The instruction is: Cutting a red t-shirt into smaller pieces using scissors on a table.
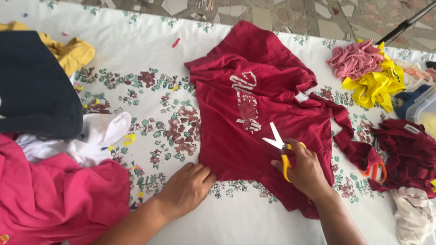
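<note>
Head view: a dark red shirt (254, 118) is spread on the floral tablecloth (150, 59) btw. both hands. Its lower left edge is pressed flat by the left hand (187, 187), fingers loosely open. Yellow-handled scissors (280, 147), blades apart over the shirt, are gripped by the right hand (305, 170).

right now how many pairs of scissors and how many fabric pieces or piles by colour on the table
scissors: 2, yellow-handled pair in the right hand, orange-handled pair lying by the strip
dark red fabric: 2, shirt, pile
pink: 2
yellow: 2
white: 2
dark navy: 1
total: 11
</note>
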